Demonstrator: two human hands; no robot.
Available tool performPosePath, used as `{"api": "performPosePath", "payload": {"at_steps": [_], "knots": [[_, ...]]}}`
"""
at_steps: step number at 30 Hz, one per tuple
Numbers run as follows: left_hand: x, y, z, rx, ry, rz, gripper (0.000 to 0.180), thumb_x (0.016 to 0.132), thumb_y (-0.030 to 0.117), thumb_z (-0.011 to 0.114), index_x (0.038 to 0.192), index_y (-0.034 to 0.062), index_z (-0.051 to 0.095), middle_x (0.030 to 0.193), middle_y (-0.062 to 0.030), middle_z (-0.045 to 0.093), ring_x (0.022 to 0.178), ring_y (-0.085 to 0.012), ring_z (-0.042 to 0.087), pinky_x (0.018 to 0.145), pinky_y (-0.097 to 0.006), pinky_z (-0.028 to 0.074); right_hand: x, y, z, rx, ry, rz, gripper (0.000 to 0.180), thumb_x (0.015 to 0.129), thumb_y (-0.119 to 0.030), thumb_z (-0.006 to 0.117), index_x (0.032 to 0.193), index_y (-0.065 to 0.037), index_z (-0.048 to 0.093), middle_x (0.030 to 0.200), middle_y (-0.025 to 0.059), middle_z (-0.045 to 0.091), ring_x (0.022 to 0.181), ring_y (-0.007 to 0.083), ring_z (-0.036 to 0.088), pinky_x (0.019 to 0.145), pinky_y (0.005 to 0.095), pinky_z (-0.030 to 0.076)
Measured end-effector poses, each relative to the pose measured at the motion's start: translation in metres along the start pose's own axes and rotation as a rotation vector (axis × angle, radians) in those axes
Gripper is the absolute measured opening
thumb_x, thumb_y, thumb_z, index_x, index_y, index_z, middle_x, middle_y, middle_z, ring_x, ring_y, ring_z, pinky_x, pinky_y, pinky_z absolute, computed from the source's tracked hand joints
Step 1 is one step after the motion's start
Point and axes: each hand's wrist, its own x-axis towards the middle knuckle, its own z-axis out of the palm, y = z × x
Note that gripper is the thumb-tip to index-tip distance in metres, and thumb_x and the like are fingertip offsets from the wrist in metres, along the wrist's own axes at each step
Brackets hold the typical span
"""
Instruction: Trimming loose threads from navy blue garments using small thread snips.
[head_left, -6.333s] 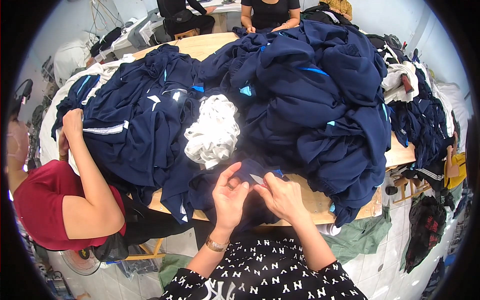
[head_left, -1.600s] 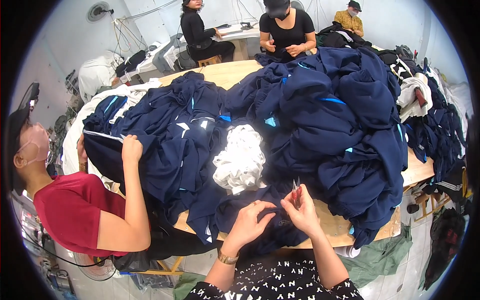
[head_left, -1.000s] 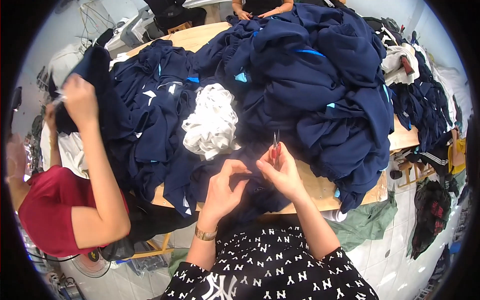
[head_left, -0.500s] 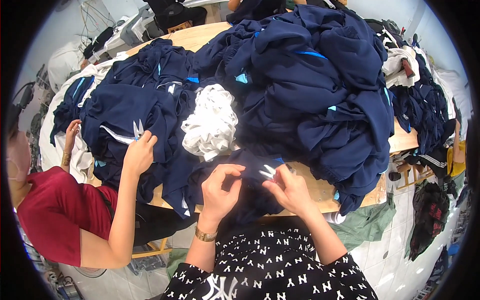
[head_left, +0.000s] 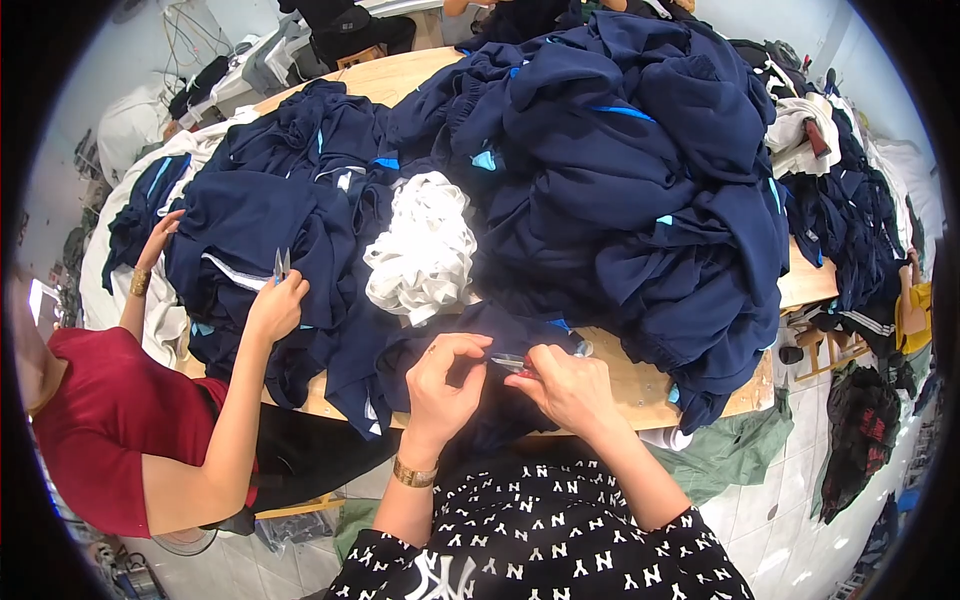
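Near the table's front edge, my left hand point(head_left: 443, 390) is pinched on a piece of navy garment point(head_left: 500, 405). What exactly lies between its fingertips is hard to see. Closed in my right hand point(head_left: 575, 392) is a pair of small thread snips point(head_left: 508, 363) with a bit of red at the handle. Their blades point left, close to my left fingertips and the fabric. Just beyond my left hand sits a heaped bundle of white strips point(head_left: 420, 250).
A large mound of navy garments point(head_left: 630, 190) rises at the back right. To my left, a co-worker in a red shirt point(head_left: 110, 430) holds scissors point(head_left: 281, 265) over another navy heap point(head_left: 260, 215). Green cloth point(head_left: 735, 450) lies on the floor at right.
My right hand has turned over, and the snips have moved left to my left fingertips. The co-worker's left hand has moved up along the cloth.
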Motion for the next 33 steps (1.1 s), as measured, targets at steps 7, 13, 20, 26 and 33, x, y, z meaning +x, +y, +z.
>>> {"api": "performPosePath", "payload": {"at_steps": [7,13,20,26,33], "knots": [[0.007,0.001,0.000,0.038,0.009,-0.003,0.018,0.066,-0.012,0.058,0.081,-0.0014,0.055,0.090,-0.0126,0.066,0.085,-0.0215,0.065,0.078,-0.029,0.050,0.007,0.009,0.007,0.119,0.064,0.031,0.033,0.079,-0.036,0.066,0.080,-0.006,0.051,0.065,0.0081,0.057,0.056,0.0288,0.059,0.047,0.0368,0.044],[0.002,0.003,-0.012,0.065,0.097,0.117,0.012,0.067,-0.006,0.060,0.076,0.0025,0.061,0.092,-0.0087,0.067,0.084,-0.0218,0.065,0.076,-0.030,0.052,0.024,0.009,0.020,0.829,0.060,0.227,0.015,0.094,-0.017,0.048,0.097,-0.002,0.053,0.093,0.0081,0.059,0.089,0.0177,0.055,0.081,0.0290,0.043],[-0.012,0.001,-0.001,-0.053,0.248,0.191,0.013,0.067,-0.003,0.059,0.073,0.0039,0.050,0.080,-0.0082,0.051,0.081,-0.0258,0.053,0.072,-0.033,0.044,0.048,0.025,0.031,0.906,-0.098,-0.016,0.010,0.088,-0.004,0.058,0.090,-0.006,0.048,0.077,0.0022,0.052,0.058,0.0079,0.044,0.051,0.0199,0.037],[-0.023,0.005,0.001,0.202,0.422,-0.044,0.017,0.068,0.003,0.063,0.074,0.0034,0.047,0.077,-0.0100,0.047,0.076,-0.0279,0.053,0.065,-0.035,0.044,0.066,0.007,0.003,0.690,-0.142,-0.166,0.017,0.082,-0.004,0.066,0.083,-0.003,0.049,0.074,0.0003,0.044,0.065,0.0113,0.040,0.059,0.0230,0.036],[-0.015,0.008,0.012,-0.951,-0.147,-0.614,0.041,0.087,0.048,0.055,0.088,0.0078,0.062,0.077,0.0018,0.055,0.066,-0.0075,0.050,0.055,-0.024,0.046,0.058,-0.003,-0.005,0.676,0.014,-0.189,0.025,0.084,-0.012,0.067,0.090,-0.003,0.044,0.074,0.0013,0.041,0.065,0.0118,0.034,0.062,0.0223,0.033]]}}
